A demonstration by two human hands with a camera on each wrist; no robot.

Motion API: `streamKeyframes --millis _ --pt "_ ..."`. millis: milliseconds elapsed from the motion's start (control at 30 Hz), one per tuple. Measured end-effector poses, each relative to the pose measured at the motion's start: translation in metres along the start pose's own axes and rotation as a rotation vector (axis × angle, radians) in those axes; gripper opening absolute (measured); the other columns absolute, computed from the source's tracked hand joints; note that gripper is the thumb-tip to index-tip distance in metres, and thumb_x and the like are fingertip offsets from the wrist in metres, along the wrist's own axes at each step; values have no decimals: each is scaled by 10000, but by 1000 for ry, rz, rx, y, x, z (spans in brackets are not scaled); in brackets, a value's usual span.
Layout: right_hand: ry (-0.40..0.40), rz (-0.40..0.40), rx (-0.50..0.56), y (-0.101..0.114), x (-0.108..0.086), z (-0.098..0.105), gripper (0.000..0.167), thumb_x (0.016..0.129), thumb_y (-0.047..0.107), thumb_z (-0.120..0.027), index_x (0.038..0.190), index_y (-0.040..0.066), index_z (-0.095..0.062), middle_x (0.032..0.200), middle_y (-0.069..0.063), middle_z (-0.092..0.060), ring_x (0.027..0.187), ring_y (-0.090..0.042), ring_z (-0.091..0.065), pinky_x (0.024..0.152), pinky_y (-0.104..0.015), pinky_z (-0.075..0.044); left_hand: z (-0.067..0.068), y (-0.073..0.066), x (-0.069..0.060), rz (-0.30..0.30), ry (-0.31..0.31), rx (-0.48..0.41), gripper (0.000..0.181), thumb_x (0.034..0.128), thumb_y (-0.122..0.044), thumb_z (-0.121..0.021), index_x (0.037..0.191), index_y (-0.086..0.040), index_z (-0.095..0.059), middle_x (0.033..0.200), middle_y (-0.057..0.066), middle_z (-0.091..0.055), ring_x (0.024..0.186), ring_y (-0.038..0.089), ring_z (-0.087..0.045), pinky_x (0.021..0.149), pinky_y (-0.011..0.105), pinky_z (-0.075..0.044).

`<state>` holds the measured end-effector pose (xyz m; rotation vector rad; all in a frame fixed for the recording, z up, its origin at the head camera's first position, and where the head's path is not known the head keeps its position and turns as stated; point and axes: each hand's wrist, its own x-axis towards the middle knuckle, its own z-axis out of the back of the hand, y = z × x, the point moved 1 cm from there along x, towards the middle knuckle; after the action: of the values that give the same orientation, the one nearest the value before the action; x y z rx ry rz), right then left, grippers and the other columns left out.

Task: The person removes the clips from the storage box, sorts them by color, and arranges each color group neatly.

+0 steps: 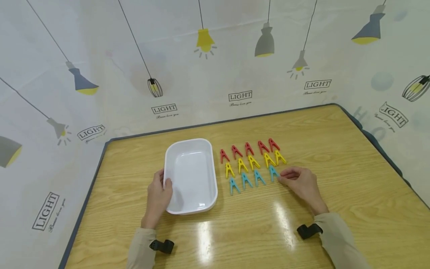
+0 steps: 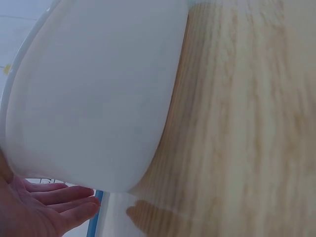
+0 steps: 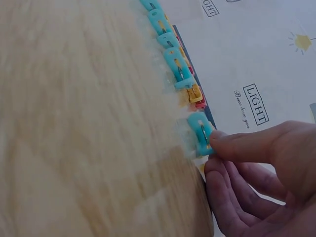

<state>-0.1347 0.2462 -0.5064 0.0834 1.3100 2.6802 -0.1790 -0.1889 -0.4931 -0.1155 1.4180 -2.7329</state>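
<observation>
A white rectangular tray stands on the table, and my left hand grips its left side. The thumb lies over the rim; the other fingers are outside the wall. To the tray's right are rows of plastic clothespins: red ones at the back, yellow ones in the middle, blue ones in front. My right hand pinches the rightmost blue clothespin between thumb and forefinger. Part of that clothespin is hidden by the fingertips in the right wrist view.
The wooden table has a dark edge at the back and sides. Behind it hangs a pale wall covering printed with lamps and lettering. A black wrist device is on the left sleeve, another on the right.
</observation>
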Motion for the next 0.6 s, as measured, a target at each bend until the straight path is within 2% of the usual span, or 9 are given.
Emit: streamKeyframes --millis 167,267,433,533,600 --pt "14 6 -10 -2 2 6 235 883 227 -785 1011 32 -754 959 -136 -768 813 -120 -690 687 -163 -528 6 1 -5 20 5 -50 483 1073 -173 -362 1480 86 -381 1459 301 -501 1365 430 -492 1137 537 -435" --pt "-2 45 -5 4 5 11 221 902 214 -764 1012 23 -755 970 -154 -766 809 -125 -691 689 -151 -531 11 -2 -5 -9 -8 -37 491 1078 -179 -349 1498 75 -354 1507 273 -464 1414 419 -441 1165 535 -404" --pt "-37 131 -17 25 14 17 250 943 240 -718 1059 19 -745 1002 -171 -759 854 -239 -711 711 -176 -544 16 -17 -3 -97 -11 46 528 1069 -222 -387 1516 55 -340 1567 257 -397 1472 407 -363 1202 546 -344" --pt "-34 196 -27 38 21 16 286 956 261 -702 1110 21 -726 1043 -173 -755 906 -316 -720 752 -299 -600 14 -35 -2 -178 -4 96 545 1056 -236 -417 1518 45 -353 1555 259 -411 1465 409 -370 1203 564 -333" --pt "-13 239 -40 49 27 14 319 966 278 -688 1152 19 -709 1092 -185 -747 940 -344 -722 786 -404 -620 11 -51 -2 -257 -3 124 542 1043 -220 -443 1508 49 -369 1529 265 -439 1444 417 -398 1195 569 -342"
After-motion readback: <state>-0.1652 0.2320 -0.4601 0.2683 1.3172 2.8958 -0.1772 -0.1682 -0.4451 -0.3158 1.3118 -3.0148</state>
